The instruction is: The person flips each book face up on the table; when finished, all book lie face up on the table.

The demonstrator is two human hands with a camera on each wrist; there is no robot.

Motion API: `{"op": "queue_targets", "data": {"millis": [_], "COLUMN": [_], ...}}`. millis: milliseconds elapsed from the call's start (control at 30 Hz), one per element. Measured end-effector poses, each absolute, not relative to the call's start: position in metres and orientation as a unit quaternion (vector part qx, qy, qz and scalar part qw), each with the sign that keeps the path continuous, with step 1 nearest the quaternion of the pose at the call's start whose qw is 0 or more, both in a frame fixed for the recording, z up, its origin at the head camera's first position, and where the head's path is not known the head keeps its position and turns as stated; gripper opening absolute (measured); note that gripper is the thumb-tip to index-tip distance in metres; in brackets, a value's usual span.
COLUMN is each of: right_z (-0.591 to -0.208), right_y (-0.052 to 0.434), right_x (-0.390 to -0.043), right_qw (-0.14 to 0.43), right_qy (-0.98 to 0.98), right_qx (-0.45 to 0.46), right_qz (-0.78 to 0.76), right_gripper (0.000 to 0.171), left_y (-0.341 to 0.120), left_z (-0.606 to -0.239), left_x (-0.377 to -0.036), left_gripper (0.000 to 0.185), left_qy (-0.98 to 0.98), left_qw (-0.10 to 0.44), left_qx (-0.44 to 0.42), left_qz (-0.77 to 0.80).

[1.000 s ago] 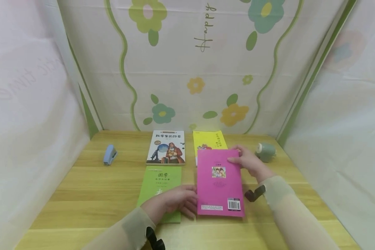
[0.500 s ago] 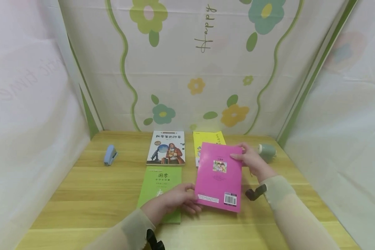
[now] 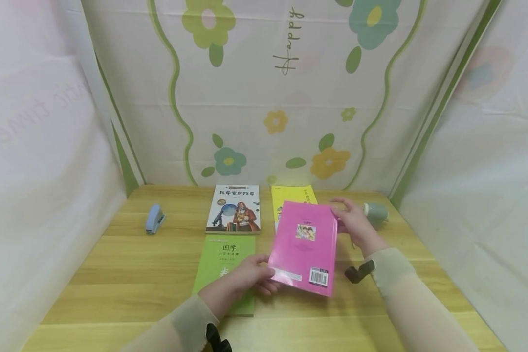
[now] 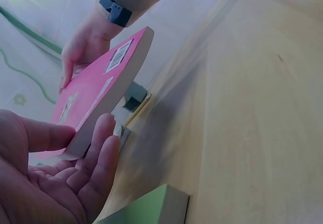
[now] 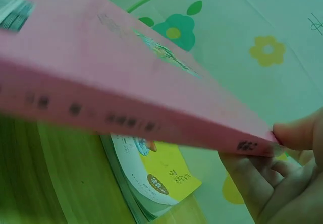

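Two hands lift the pink paperback book [image 3: 304, 247]: left hand [image 3: 242, 279] pinching its near corner, right hand [image 3: 354, 222] gripping the far edge; level, even support seems best.

Pink book [image 3: 304, 247], back cover up, tilted, lifted off table.

Wooden table [image 3: 114, 274] with stapler [image 3: 154, 218], three books, green sharpener [image 3: 375, 213].
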State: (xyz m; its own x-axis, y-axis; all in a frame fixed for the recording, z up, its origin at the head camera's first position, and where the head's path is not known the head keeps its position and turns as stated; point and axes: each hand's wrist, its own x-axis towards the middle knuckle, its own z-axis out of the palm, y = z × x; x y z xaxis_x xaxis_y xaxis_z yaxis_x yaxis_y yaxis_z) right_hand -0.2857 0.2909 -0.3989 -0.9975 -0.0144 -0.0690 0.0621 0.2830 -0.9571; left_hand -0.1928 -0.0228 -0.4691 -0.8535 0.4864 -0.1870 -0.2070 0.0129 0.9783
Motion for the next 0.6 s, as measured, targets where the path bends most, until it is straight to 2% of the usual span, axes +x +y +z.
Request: {"op": "queue_targets", "data": {"millis": [267, 600], "right_z": [-0.399, -0.392], "right_y": [0.292, 0.292], "right_x": [-0.284, -0.281], "right_qw": [0.028, 0.028], "right_qy": [0.787, 0.734], "right_qx": [-0.012, -0.031], "right_qz": [-0.616, -0.678], "right_gripper": [0.031, 0.034], "left_y": [-0.030, -0.035], "left_z": [-0.467, -0.460], "left_x": [-0.204, -0.213], "left_gripper": [0.048, 0.036], "left_qy": [0.671, 0.689], "left_qw": [0.233, 0.215], "left_qx": [0.086, 0.070], "left_qz": [0.698, 0.689]}}
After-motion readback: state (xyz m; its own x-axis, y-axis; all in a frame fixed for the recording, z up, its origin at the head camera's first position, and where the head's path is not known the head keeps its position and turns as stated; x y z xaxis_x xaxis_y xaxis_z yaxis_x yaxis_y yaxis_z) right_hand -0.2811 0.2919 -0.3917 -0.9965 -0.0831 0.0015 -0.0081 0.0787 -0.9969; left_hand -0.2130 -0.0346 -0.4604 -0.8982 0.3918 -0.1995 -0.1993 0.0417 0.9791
